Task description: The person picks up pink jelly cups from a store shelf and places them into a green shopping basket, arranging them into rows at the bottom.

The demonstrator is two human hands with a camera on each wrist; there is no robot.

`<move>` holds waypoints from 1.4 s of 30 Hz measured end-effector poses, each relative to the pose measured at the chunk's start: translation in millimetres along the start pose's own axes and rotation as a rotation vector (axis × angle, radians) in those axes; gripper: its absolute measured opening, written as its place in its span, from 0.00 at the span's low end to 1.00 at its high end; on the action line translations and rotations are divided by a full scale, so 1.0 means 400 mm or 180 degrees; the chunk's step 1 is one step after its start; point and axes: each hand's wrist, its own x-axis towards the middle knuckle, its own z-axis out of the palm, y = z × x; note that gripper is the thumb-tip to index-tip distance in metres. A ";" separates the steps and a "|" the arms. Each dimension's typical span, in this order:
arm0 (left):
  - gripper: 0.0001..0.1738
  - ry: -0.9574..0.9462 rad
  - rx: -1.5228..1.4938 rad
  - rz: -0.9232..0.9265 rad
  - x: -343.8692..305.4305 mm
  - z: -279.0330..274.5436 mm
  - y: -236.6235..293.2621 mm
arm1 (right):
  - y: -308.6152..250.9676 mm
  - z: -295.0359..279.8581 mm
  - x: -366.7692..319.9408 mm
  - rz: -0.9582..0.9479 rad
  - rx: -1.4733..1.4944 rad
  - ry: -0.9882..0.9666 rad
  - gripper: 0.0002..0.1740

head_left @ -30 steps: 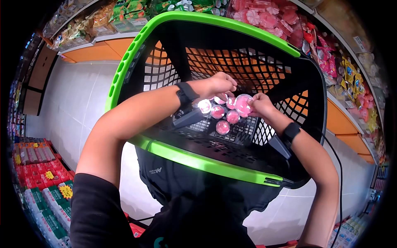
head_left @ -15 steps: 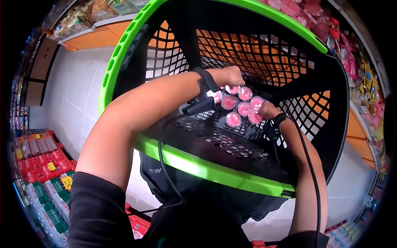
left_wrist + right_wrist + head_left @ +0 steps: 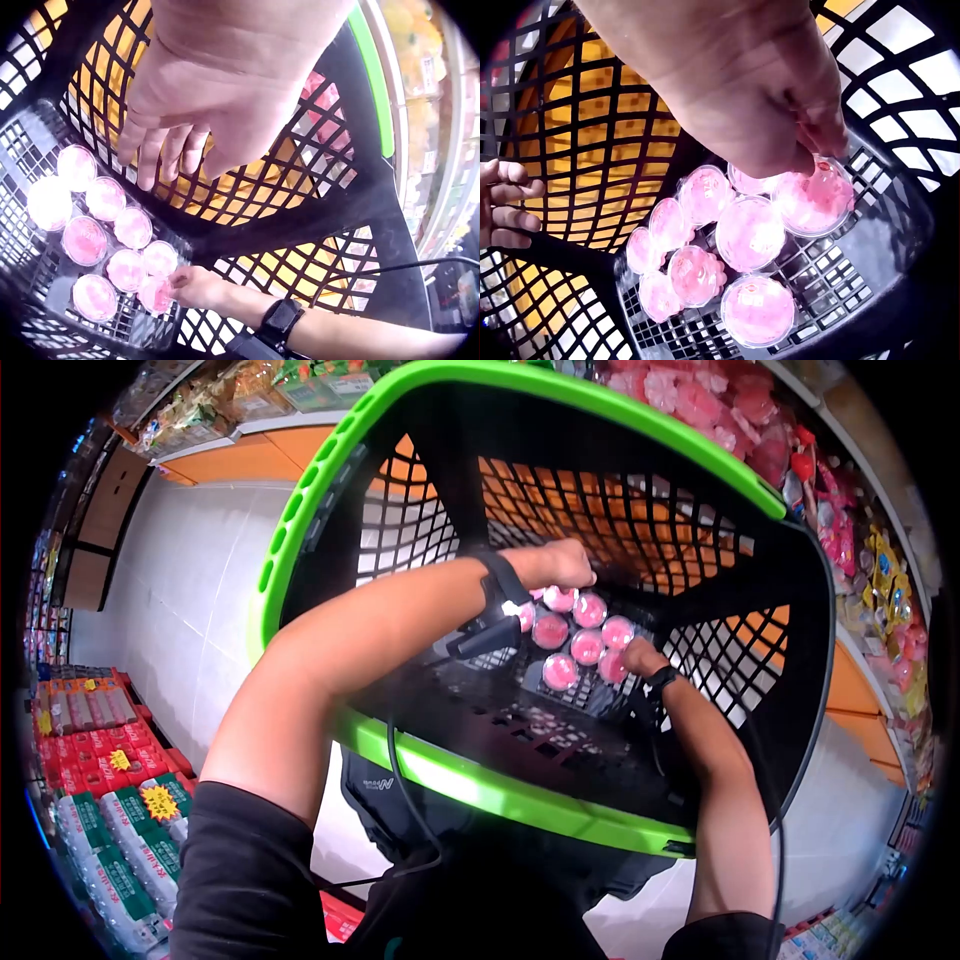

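Several round clear cups with pink contents [image 3: 550, 631] stand together on the mesh floor of a black shopping basket [image 3: 430, 374] with a green rim. My right hand [image 3: 645, 657] reaches down to the cup at the right end of the group. Seen from the right wrist, thumb and fingertips pinch this pink cup [image 3: 817, 206] at its lid, low beside its neighbours; part of the hand hides the cup behind. My left hand [image 3: 206, 112] hovers over the far side of the group with loosely bent fingers and nothing in them.
Shelves with bagged goods [image 3: 700, 405] line the far side, past the basket's mesh wall. Stacked boxed goods [image 3: 120, 840] lie at the lower left. A black cable [image 3: 400, 790] hangs over the near green rim.
My right hand has lowered the pink cup from above the others to the right end of the group. My left hand's fingers, near the cups before, now hang relaxed and empty.
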 end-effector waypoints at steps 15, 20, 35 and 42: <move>0.09 0.1604 0.0181 0.1802 -0.129 -0.153 0.188 | -0.281 -0.426 -0.234 -0.0509 0.0895 0.0547 0.17; 0.07 0.2738 0.0088 0.2815 -0.179 -0.312 0.367 | -0.362 -0.698 -0.401 -0.1858 0.0875 0.2219 0.15; 0.40 0.2887 0.0653 0.0796 0.019 -0.390 0.438 | -0.309 -0.853 -0.293 -0.1380 0.1453 0.3316 0.49; 0.38 0.3249 0.0958 0.0566 0.079 -0.389 0.433 | -0.329 -0.874 -0.257 -0.1109 0.1012 0.3137 0.64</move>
